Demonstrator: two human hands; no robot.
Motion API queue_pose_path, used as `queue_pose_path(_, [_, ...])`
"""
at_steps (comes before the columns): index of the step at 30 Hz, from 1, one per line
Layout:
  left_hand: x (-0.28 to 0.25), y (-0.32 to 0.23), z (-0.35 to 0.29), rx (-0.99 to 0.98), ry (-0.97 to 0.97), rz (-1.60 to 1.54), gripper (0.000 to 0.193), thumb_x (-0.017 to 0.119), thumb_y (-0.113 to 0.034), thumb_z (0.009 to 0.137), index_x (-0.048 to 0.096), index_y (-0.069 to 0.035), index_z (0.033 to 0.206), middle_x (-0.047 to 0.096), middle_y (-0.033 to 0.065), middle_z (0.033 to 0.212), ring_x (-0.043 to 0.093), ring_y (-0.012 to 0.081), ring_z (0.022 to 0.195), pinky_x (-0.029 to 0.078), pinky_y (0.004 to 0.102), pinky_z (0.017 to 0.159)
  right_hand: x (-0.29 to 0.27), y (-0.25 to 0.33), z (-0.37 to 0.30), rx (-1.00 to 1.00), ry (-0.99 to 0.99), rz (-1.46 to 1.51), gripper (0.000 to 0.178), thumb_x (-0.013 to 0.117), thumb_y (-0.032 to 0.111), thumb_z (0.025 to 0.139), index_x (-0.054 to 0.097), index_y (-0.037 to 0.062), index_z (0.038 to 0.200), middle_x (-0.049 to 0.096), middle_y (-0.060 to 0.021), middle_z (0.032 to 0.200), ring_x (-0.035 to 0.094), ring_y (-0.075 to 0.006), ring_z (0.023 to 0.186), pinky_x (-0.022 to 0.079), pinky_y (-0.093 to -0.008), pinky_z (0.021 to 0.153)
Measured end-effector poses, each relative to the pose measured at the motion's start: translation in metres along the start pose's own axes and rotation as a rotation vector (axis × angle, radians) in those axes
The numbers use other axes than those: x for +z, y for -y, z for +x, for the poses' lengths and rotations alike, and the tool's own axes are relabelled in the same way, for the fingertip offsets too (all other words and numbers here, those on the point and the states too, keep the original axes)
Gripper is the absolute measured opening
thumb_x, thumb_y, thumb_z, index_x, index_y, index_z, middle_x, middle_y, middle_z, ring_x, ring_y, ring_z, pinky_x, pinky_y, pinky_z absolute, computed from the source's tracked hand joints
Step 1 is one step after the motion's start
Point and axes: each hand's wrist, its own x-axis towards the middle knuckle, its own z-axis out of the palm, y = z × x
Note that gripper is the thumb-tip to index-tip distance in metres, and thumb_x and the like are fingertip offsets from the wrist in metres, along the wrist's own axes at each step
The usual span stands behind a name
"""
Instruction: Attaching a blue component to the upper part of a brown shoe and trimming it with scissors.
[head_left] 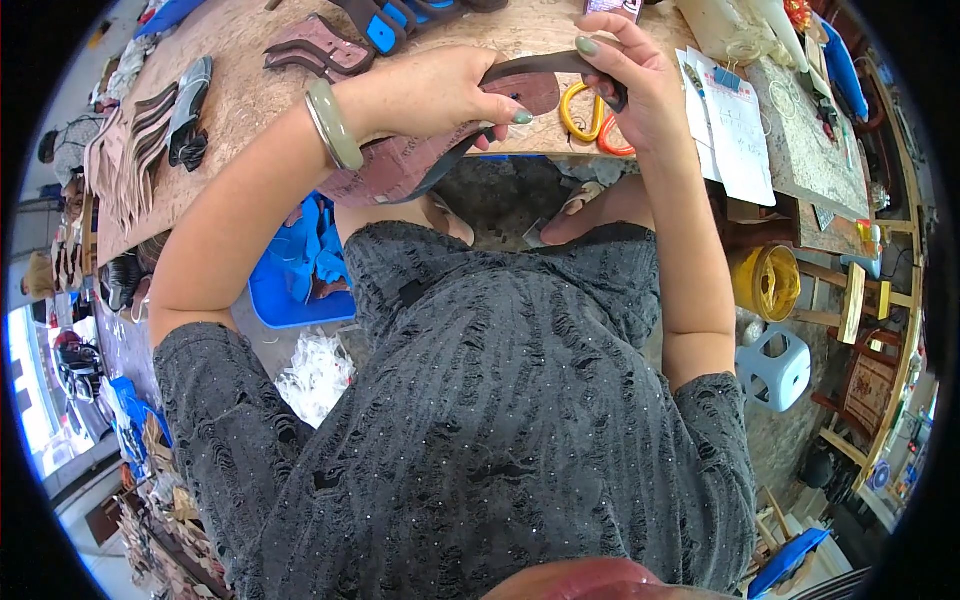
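My left hand (445, 92) is closed around a reddish-brown shoe insole (395, 168), with the thumb pointing right across it. The insole hangs over the table's front edge, and a black band runs along its lower side. From near my left fingers a dark brown strap (540, 64) arches over the insole's right end. My right hand (643, 88) pinches the strap's right end, its upper fingers curled. Below the strap lie a yellow loop handle (580, 112) and an orange loop handle (615, 136), next to my right hand.
The wooden table (240, 100) carries stacked insoles (318, 48), blue-and-black shoe parts (385, 30) and beige strips (125, 165). Papers (735, 150) with a pen lie at right. Below are a blue bin (285, 315) of scraps, a yellow bucket (770, 283) and a light-blue stool (778, 370).
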Motion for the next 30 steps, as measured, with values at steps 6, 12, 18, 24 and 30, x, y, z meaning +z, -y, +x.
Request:
queue_pose_path(6, [0.008, 0.01, -0.003, 0.043, -0.024, -0.307, 0.027, 0.058, -0.018, 0.089, 0.056, 0.005, 0.102, 0.065, 0.0092, 0.081, 0.061, 0.0125, 0.068, 0.05, 0.0283, 0.063, 0.012, -0.018, -0.009, -0.066, -0.048, 0.138, 0.018, 0.064, 0.008, 0.084, 0.059, 0.0079, 0.102, 0.059, 0.001, 0.079, 0.046, -0.0034, 0.057, 0.032, -0.0162, 0.048])
queue_pose_path(12, [0.021, 0.015, -0.005, 0.058, -0.086, -0.549, 0.027, 0.059, -0.02, 0.089, 0.057, 0.001, 0.106, 0.064, 0.0073, 0.082, 0.059, 0.0113, 0.071, 0.049, 0.0263, 0.068, 0.027, -0.028, -0.013, -0.084, -0.024, 0.283, 0.018, 0.065, 0.009, 0.084, 0.058, 0.0078, 0.101, 0.061, 0.0004, 0.072, 0.05, -0.0037, 0.059, 0.032, -0.0147, 0.049])
queue_pose_path(18, [0.036, 0.022, -0.006, 0.115, -0.199, -0.76, 0.027, 0.06, -0.023, 0.09, 0.057, -0.001, 0.105, 0.065, 0.0071, 0.084, 0.06, 0.0127, 0.072, 0.049, 0.0263, 0.068, 0.042, -0.028, -0.013, -0.098, -0.012, 0.41, 0.016, 0.063, 0.007, 0.086, 0.058, 0.0054, 0.101, 0.059, 0.0012, 0.073, 0.044, -0.0028, 0.055, 0.029, -0.0158, 0.046])
queue_pose_path(24, [0.05, 0.018, -0.007, 0.109, -0.307, -1.015, 0.025, 0.058, -0.021, 0.092, 0.057, 0.0, 0.105, 0.066, 0.0081, 0.086, 0.063, 0.015, 0.077, 0.05, 0.0274, 0.071, 0.057, -0.025, -0.02, -0.103, -0.105, 0.388, 0.017, 0.062, 0.007, 0.087, 0.059, 0.0034, 0.103, 0.059, 0.0023, 0.074, 0.043, -0.0014, 0.055, 0.029, -0.0155, 0.046])
queue_pose_path(30, [0.064, 0.029, -0.004, 0.268, -0.587, -1.167, 0.024, 0.053, -0.021, 0.094, 0.058, -0.002, 0.107, 0.065, 0.0074, 0.097, 0.063, 0.0162, 0.086, 0.052, 0.0301, 0.078, 0.071, -0.024, -0.036, -0.127, -0.24, 0.053, 0.019, 0.063, 0.011, 0.087, 0.067, 0.0017, 0.103, 0.061, 0.0028, 0.072, 0.043, 0.0008, 0.054, 0.032, -0.0147, 0.047])
